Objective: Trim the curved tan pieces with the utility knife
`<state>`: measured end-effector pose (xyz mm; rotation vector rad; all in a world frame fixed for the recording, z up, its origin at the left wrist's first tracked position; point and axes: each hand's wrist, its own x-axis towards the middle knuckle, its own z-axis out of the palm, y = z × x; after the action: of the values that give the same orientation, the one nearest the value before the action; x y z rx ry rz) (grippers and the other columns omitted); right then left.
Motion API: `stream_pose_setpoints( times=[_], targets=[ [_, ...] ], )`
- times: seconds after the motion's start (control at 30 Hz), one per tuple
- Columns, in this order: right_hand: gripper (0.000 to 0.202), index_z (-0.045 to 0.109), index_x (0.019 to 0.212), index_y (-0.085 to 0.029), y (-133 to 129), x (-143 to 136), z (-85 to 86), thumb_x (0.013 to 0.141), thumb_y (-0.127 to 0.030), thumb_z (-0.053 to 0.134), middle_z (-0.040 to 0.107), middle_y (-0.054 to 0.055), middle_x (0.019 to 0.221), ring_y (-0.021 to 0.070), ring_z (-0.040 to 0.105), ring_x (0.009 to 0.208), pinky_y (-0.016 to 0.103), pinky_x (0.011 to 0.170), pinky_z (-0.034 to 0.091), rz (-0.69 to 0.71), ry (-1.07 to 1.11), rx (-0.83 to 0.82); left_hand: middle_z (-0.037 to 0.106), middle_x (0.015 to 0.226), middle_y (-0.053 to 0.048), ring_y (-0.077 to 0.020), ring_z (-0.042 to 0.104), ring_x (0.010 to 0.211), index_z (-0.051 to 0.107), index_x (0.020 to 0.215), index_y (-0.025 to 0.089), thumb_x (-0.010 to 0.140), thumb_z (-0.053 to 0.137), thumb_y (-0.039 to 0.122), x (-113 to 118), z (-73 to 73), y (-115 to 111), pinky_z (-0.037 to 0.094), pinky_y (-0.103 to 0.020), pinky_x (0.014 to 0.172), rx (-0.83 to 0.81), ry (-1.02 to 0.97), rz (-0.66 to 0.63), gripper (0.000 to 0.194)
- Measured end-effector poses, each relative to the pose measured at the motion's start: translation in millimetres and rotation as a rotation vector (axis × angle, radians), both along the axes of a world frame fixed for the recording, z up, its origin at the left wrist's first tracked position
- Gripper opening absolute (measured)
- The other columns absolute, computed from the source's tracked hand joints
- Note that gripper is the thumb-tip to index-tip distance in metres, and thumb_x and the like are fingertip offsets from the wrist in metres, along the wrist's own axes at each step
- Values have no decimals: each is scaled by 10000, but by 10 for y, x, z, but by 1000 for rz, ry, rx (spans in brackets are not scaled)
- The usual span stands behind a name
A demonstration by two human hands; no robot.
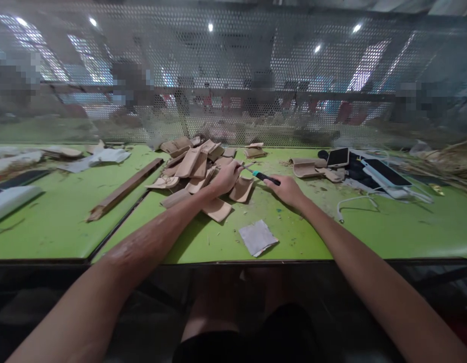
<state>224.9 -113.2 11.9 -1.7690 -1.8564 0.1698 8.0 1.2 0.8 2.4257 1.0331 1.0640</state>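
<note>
My right hand (288, 190) grips the tool (268, 178), its shaft slanting left and slightly away toward my left hand (225, 179), whose hold I can't make out.

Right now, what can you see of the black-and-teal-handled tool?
The tool has a black handle with a teal collar and a thin, metallic-looking shaft. It lies slantwise above the green tabletop, shaft towards the left hand. The right hand grips the handle's rear, hiding its end. The tip is too small to make out, so its shape and any contact there can't be told.
</note>
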Motion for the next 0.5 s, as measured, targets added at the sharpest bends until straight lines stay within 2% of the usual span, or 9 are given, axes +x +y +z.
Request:
stream_pose_setpoints(
  times=[0.2, 0.37, 0.5],
  targets=[
    [548, 738, 1181, -184, -2, -3, 2, 936, -592, 466, 756, 123, 1056, 256, 666, 840, 308, 656, 423, -19, -24, 7, 600, 718, -22, -179, 577, 720, 541, 863, 197, 990, 456, 279, 5, -3, -5, 389, -281, 653, -12, -10, -10, 174],
    [564, 739, 1179, -179, -1, -6, -1, 934, -608, 466, 758, 131, 1058, 265, 669, 849, 311, 652, 425, -39, -43, 11, 581, 680, -9, -172, 573, 696, 514, 843, 207, 995, 443, 290, -4, 16, -20, 397, -273, 639, -47, -21, -38, 186],
    [525, 749, 1153, -193, -32, -33, 23, 940, -581, 468, 766, 104, 979, 241, 656, 785, 294, 610, 394, -63, -66, -5, 554, 656, 2, -165, 561, 676, 478, 822, 212, 995, 421, 263, -22, 61, -93, 393, -267, 622, -102, -32, -62, 190]
  ],
)
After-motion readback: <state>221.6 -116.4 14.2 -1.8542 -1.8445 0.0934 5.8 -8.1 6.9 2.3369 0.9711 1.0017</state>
